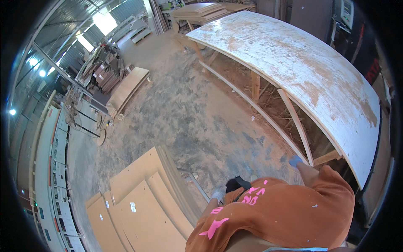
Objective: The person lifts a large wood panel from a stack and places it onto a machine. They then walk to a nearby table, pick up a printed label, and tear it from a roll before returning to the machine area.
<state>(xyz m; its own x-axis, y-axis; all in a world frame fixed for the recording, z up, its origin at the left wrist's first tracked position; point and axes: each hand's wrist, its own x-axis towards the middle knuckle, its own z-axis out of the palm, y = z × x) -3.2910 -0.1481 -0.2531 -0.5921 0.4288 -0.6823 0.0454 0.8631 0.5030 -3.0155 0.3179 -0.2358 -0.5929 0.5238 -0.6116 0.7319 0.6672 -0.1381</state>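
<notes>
My orange shirt with pink print fills the lower right. My left hand (218, 194), in a grey glove, hangs low just left of a black object (237, 184) near the floor; its fingers are too small to read. My right hand (295, 160), in a blue glove, is raised at the lower end of a slanted wooden brace (296, 126) under the big work table (302, 63). Whether it touches the brace is unclear. The table top is a long white board with worn brown patches.
Stacked brown sheets of board (142, 201) lie on the floor at the lower left, with a metal bar (195, 180) beside them. More board piles (128, 88) and a machine line (54, 168) stand at the left. The dusty concrete floor (189, 109) runs between them.
</notes>
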